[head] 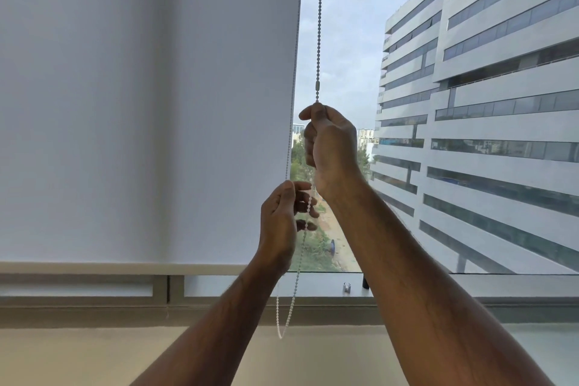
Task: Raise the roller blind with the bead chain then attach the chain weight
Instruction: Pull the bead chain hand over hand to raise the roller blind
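Observation:
A white roller blind point(150, 103) covers the left part of the window, its bottom bar point(125, 268) low, just above the sill. A bead chain point(319, 25) hangs to its right with a small connector point(317, 85) on it. My right hand point(332, 147) is shut on the right strand just below the connector. Lower and to the left, my left hand point(282, 222) pinches the strand that runs along the blind's edge. The chain's loop point(283, 323) dangles below both hands. No chain weight shows on the loop.
The window frame and sill point(94, 307) run across below the blind. A small metal clip point(346, 287) and a dark knob point(365, 282) sit on the sill to the right of the loop. Beyond the glass stands a large office building point(485, 103).

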A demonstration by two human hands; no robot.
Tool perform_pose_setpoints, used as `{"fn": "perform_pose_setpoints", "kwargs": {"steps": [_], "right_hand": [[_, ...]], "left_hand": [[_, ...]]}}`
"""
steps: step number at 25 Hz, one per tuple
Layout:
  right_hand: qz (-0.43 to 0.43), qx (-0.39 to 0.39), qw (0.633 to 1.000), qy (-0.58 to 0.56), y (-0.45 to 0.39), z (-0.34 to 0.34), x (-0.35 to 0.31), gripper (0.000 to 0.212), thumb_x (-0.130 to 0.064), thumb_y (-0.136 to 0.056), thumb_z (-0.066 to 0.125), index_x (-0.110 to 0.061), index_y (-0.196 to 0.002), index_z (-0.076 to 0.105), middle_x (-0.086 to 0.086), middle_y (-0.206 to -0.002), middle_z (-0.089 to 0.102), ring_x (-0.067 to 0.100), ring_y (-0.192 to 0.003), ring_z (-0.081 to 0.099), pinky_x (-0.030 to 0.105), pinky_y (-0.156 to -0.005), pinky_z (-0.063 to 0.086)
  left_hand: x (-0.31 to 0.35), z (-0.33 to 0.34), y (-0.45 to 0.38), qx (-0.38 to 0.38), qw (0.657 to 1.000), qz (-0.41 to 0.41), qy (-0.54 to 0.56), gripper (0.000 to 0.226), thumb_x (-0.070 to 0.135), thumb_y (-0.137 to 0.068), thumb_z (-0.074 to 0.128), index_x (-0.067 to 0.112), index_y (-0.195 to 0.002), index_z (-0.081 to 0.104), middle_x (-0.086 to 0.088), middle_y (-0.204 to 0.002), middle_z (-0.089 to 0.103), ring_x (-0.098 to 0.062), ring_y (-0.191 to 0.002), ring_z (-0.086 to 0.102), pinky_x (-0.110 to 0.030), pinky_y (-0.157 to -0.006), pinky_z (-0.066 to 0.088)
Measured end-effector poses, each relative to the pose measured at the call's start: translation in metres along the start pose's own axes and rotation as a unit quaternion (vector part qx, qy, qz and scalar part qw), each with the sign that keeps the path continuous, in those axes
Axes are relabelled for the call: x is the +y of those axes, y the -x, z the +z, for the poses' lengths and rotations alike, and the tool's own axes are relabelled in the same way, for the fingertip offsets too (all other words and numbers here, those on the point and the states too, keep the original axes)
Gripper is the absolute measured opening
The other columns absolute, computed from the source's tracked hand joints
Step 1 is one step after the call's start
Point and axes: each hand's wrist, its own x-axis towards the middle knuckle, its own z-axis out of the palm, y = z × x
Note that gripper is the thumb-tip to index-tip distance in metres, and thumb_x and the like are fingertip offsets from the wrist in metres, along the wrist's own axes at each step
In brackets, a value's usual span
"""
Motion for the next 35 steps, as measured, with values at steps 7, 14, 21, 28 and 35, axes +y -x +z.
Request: {"fn": "perform_pose_setpoints", "kwargs": {"steps": [7,14,21,28,35], "right_hand": [[0.007,-0.004,1.000,0.013,0.036,-0.006,0.022,0.031,-0.020,-0.108,0.048,-0.010,-0.088,0.069,-0.008,-0.046,0.052,0.001,-0.039,0.043,0.019,-0.040,0.034],[-0.002,0.002,0.997,0.077,0.071,-0.018,0.051,0.035,-0.022,-0.107,0.049,-0.024,-0.081,0.071,-0.003,-0.059,0.047,0.004,-0.047,0.039,0.020,-0.044,0.032],[0.018,-0.023,0.998,0.057,0.095,-0.029,0.075,0.034,-0.022,-0.108,0.048,-0.018,-0.082,0.070,-0.009,-0.055,0.042,0.004,-0.048,0.036,0.020,-0.045,0.031],[0.023,-0.064,0.997,0.041,0.091,-0.037,0.088,0.031,-0.021,-0.107,0.049,-0.006,-0.096,0.074,0.003,-0.057,0.051,0.010,-0.048,0.043,0.024,-0.046,0.035],[0.054,-0.023,0.997,0.054,0.057,-0.041,0.067,0.042,-0.040,-0.107,0.041,-0.018,-0.099,0.076,-0.003,-0.087,0.082,0.005,-0.080,0.074,0.033,-0.082,0.051]], "left_hand": [[0.067,0.008,-0.057,0.040,0.998,0.035,-0.022,0.038,0.027,-0.111,0.035,0.011,-0.110,0.069,-0.009,-0.104,0.074,-0.015,-0.085,0.073,-0.026,-0.068,0.062],[0.140,0.034,-0.087,0.002,0.997,-0.008,0.076,0.036,0.022,-0.111,0.035,0.002,-0.119,0.064,-0.014,-0.110,0.074,-0.022,-0.093,0.077,-0.026,-0.063,0.061],[0.153,0.045,-0.094,-0.009,0.999,0.015,0.035,0.027,0.014,-0.108,0.042,0.005,-0.114,0.067,-0.005,-0.083,0.069,-0.012,-0.061,0.057,-0.020,-0.047,0.041],[0.140,0.046,-0.085,0.040,0.996,0.077,0.011,0.031,0.008,-0.106,0.045,0.013,-0.092,0.072,0.003,-0.060,0.049,-0.010,-0.047,0.032,-0.025,-0.046,0.024],[0.112,0.036,-0.061,0.049,0.995,0.088,-0.018,0.031,0.010,-0.107,0.044,0.014,-0.093,0.072,0.004,-0.060,0.048,-0.005,-0.047,0.037,-0.021,-0.048,0.032]]}}
